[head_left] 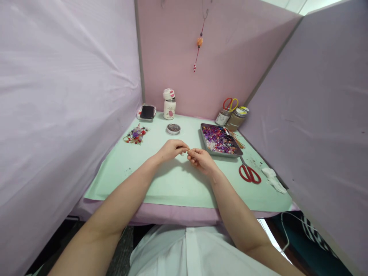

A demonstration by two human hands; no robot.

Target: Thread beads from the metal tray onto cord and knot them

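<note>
My left hand (171, 149) and my right hand (202, 159) meet fingertip to fingertip above the middle of the pale green mat (172, 184). Both are closed in a pinch on something tiny between them, too small to make out. A metal tray (237, 151) full of purple, red and clear beads lies just right of my right hand. A small pile of beaded pieces (136, 135) lies to the far left of my left hand.
Red-handled scissors (249, 173) lie right of the tray, white scraps (273, 179) beyond. At the back stand a white bottle (169, 104), a phone (147, 112), a round tin (173, 128), and jars (235, 118) holding scissors. A beaded cord (199, 42) hangs on the pink wall.
</note>
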